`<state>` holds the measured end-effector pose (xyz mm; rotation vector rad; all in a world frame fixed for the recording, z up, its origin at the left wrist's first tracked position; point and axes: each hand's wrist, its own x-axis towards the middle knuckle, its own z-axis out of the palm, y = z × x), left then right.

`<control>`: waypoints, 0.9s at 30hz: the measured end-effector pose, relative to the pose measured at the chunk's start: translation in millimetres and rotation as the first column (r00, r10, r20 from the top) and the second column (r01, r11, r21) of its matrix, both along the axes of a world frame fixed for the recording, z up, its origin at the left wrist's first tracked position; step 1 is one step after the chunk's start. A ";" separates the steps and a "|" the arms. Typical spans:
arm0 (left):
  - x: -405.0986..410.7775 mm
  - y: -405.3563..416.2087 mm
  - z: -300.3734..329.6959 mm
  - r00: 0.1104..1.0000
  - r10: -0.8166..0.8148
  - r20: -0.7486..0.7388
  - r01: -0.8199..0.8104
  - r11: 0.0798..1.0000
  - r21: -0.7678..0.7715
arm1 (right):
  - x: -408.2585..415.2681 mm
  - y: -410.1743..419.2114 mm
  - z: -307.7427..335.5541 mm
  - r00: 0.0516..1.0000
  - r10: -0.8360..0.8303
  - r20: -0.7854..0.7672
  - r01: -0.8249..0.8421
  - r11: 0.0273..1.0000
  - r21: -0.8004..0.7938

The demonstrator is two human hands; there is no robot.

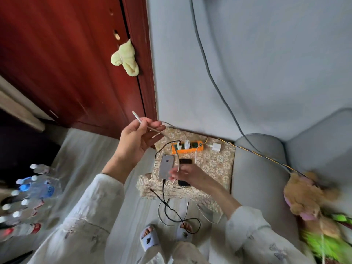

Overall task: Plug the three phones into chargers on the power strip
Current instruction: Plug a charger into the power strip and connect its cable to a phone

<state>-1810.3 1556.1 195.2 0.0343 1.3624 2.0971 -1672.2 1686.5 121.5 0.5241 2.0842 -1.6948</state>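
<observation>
On the floral stool: orange power strip at twelve o'clock.
My left hand pinches a white cable; my right hand grips the silver phone (motion-blurred).

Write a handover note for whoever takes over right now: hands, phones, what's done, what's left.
Left hand: raised, pinching the white cable near its plug end.
Right hand: low over the stool, holding a stretch of white cable beside the silver phone; grip blurred.
Silver phone: face down on the stool, black cable at its bottom end.
Black phone: behind the right hand, no cable seen in it.
Third phone: not identifiable.
Power strip: two white chargers plugged in.
Left: plug the white cable into a phone, then the rest.
</observation>
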 end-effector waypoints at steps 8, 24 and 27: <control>-11.1 -29.7 -11.0 0.971 0.192 0.145 -0.195 0.981 0.005 | 35.5 39.0 -10.5 0.986 -0.163 0.042 0.148 0.958 0.246; 40.4 4.3 -18.8 0.475 -0.828 -0.298 0.185 0.425 -0.886 | -2.9 26.8 42.9 0.952 0.068 -0.299 0.082 0.882 0.464; 41.8 -0.8 -19.9 0.553 -0.742 -0.378 0.120 0.520 -0.845 | -0.1 28.4 45.9 0.949 0.101 -0.297 0.055 0.879 0.474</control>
